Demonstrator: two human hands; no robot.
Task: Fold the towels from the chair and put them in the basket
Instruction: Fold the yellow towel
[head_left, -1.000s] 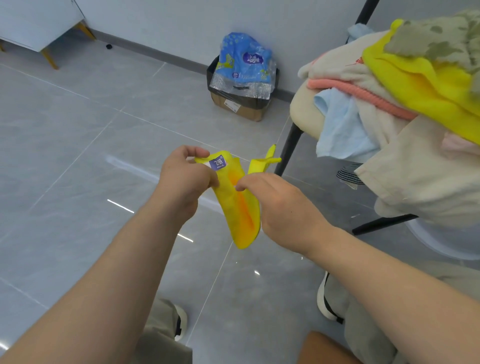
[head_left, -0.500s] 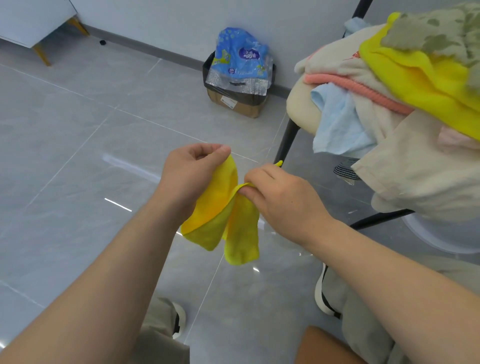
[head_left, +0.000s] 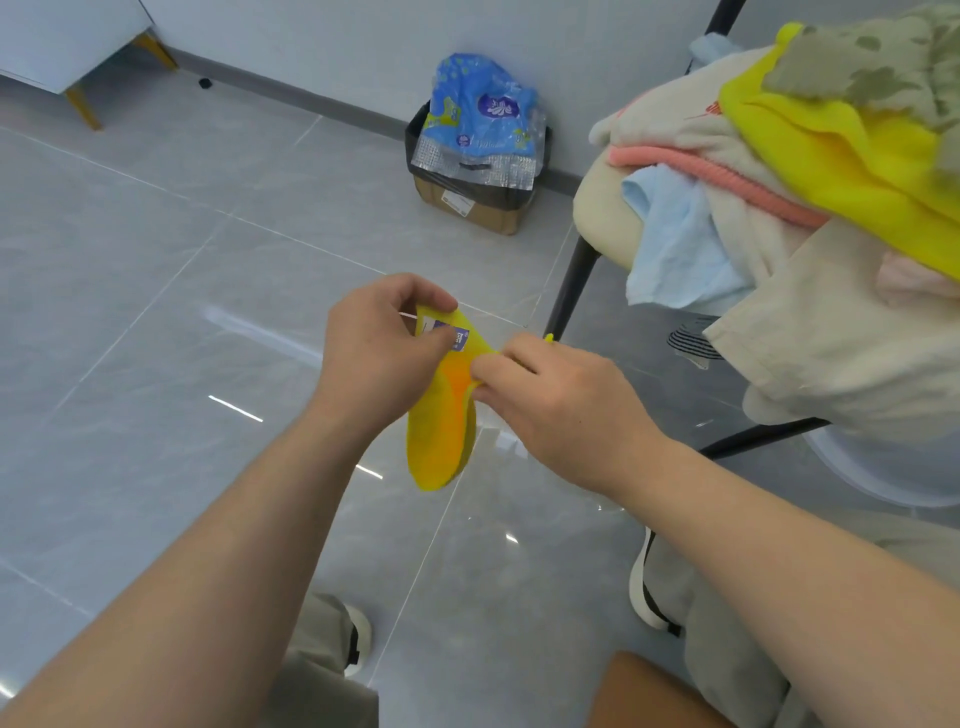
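Yellow towel: small, folded narrow, held in mid-air over the grey floor, long axis near vertical, lower end hanging down, label at top. Left hand: fingers curled, pinching the top corner. Right hand: pinching the upper edge beside it. Chair, right: heaped with towels.

hands pinching yellow towel, towel-heaped chair
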